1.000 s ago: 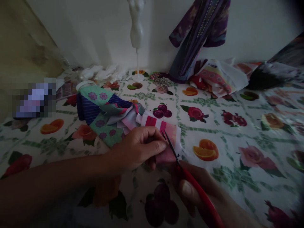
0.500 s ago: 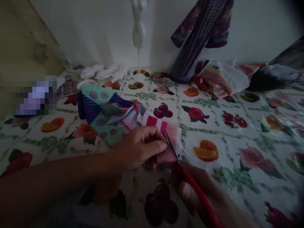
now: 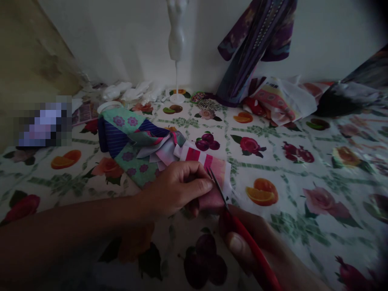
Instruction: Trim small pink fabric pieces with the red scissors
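Note:
My left hand pinches a pink and white piece of fabric with magenta stripes. Red-handled scissors are in my right hand, their dark blades lying over the fabric beside my left fingertips and slightly parted at the tips. Beyond my left hand lies a bundle of green floral and blue striped cloth, with grey and pink strips touching the held piece. The lower fingers of both hands are partly hidden.
A fruit-and-flower tablecloth covers the table. Along the wall stand a small white mannequin, a purple garment, plastic bags and beads. A pixelated object sits at the left.

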Tool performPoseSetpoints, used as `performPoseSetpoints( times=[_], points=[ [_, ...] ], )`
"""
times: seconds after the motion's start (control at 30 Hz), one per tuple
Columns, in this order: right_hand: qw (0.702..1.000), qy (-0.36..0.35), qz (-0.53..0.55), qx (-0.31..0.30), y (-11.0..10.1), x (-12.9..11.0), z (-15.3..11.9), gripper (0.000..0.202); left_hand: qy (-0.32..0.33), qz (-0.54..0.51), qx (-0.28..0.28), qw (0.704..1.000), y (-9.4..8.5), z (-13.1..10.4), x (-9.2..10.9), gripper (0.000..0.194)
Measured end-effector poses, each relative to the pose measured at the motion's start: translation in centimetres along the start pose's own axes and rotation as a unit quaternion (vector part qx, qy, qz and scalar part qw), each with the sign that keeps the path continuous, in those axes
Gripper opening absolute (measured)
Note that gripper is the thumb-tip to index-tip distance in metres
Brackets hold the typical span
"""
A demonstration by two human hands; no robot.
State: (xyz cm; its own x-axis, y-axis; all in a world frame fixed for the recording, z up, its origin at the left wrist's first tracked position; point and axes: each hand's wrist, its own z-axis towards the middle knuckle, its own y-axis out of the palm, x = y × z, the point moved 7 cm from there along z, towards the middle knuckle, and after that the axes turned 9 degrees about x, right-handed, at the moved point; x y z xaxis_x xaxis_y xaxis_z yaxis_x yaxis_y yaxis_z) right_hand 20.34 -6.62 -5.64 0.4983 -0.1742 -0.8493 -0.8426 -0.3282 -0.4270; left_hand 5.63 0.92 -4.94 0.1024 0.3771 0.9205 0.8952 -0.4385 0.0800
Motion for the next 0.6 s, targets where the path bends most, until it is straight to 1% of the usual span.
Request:
performPoseSetpoints(
  times=[0.07,0.2,0.33,0.47,0.53,0.6],
  points=[
    [1.0,-0.001,0.008,0.006,-0.1,-0.3,0.1,0.045,0.0,-0.001,0.004,1.0,-0.1,0.0,0.0,0.021],
    [0.999,0.017,0.05,-0.007,0.2,-0.5,0.3,0.043,-0.006,-0.009,0.005,1.0,0.0,-0.1,-0.1,0.02],
    [0.996,0.014,0.088,-0.003,0.4,-0.9,0.2,0.036,-0.007,-0.01,0.014,1.0,-0.1,-0.1,0.0,0.023],
    [0.989,0.016,0.146,-0.014,0.7,-1.6,-0.1,0.028,-0.006,-0.015,0.013,1.0,0.0,0.0,0.0,0.02],
    [0.988,0.017,0.154,-0.017,0.8,-1.8,-0.1,0.029,-0.002,-0.016,0.013,1.0,0.0,0.0,0.0,0.02],
    [0.991,0.012,0.134,-0.016,0.7,-1.8,-0.1,0.031,0.0,-0.013,0.014,1.0,0.0,0.0,0.0,0.021]
  ],
)
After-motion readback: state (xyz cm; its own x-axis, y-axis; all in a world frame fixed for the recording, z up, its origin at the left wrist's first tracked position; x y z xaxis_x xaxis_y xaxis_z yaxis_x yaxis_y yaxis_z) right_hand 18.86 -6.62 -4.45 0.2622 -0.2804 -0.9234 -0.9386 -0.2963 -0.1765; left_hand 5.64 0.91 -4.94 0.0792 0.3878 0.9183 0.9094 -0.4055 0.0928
